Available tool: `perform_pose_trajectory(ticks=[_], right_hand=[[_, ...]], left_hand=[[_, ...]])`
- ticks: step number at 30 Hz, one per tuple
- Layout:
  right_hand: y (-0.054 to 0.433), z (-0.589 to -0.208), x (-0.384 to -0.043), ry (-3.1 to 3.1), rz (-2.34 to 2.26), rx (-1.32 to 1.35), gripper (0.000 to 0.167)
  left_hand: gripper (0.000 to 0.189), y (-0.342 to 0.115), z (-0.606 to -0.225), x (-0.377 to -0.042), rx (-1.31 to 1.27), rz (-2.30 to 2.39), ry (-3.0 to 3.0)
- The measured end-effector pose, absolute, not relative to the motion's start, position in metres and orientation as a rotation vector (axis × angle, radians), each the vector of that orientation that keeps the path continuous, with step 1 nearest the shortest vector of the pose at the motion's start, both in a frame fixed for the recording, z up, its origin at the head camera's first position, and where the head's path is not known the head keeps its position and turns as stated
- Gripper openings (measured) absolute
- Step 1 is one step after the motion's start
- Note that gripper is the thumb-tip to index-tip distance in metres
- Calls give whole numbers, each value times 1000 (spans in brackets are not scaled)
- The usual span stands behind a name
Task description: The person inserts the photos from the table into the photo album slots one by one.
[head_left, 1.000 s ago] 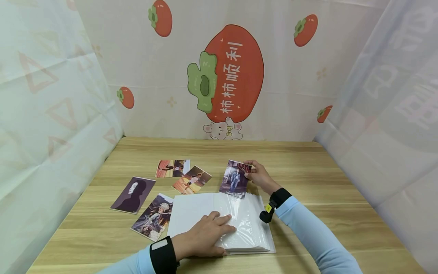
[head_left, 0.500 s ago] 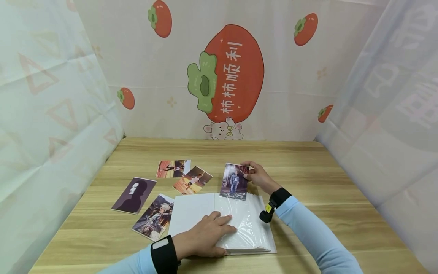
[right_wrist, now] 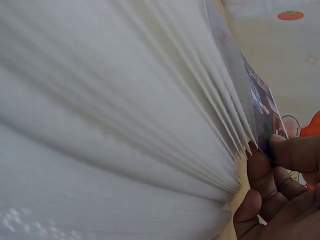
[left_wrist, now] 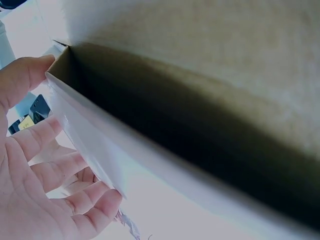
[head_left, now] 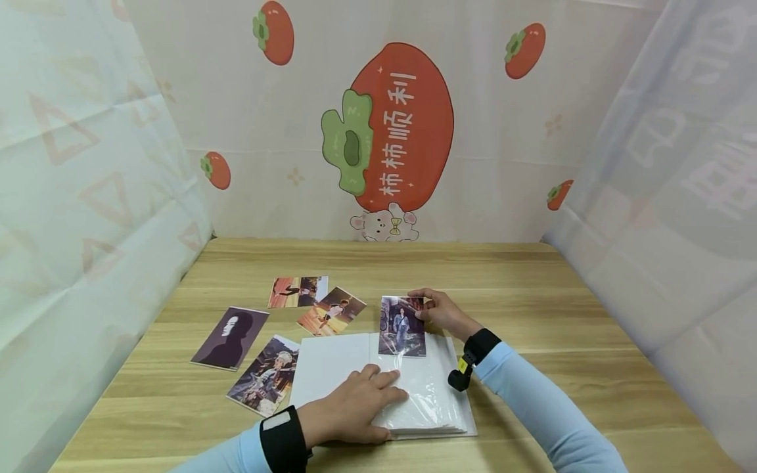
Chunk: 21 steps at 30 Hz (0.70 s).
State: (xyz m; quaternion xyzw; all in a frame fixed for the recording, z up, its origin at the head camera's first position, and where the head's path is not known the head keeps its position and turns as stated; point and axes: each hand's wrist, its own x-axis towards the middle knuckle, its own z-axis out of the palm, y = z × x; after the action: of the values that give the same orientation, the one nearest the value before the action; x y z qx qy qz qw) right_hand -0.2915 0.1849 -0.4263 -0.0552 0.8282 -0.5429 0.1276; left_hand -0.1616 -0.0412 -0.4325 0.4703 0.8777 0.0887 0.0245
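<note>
An opened photo album [head_left: 334, 361] with clear plastic pockets lies on the wooden table. My left hand [head_left: 357, 404] rests on it with fingers spread over the lower part of the right page; in the left wrist view, its thumb [left_wrist: 30, 77] is at the album's edge. Between thumb and fingers, my right hand [head_left: 440, 312] pinches the upper right of a photo [head_left: 402, 327] of a standing figure. The photo's lower part overlaps the top of the clear pocket and appears to be inside it. From the right wrist, the photo [right_wrist: 261, 97] stands beside the stacked page edges [right_wrist: 220, 130].
Left of the album lie a dark silhouette photo [head_left: 230, 336] and a photo of a light-haired figure [head_left: 267, 374]. Behind them are two orange-toned photos [head_left: 332, 310], [head_left: 290, 291] that touch or nearly touch. Printed cloth walls enclose the table.
My right hand has drawn the photo toward me and slightly left, straightening it, so more of it overlaps the page. The left hand has stayed in place.
</note>
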Motion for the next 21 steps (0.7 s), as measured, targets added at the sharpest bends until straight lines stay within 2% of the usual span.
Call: perform_pose_trajectory(ticks=[6,21], right_hand=[[188,-437,-296,2376,-1586,-187,44],[197,-438,-293,2248,-1589,-318,44]], left_hand=[[57,-41,-432,-162,1454,281,2716],[57,-42,-433,-161,1426,321,2720]])
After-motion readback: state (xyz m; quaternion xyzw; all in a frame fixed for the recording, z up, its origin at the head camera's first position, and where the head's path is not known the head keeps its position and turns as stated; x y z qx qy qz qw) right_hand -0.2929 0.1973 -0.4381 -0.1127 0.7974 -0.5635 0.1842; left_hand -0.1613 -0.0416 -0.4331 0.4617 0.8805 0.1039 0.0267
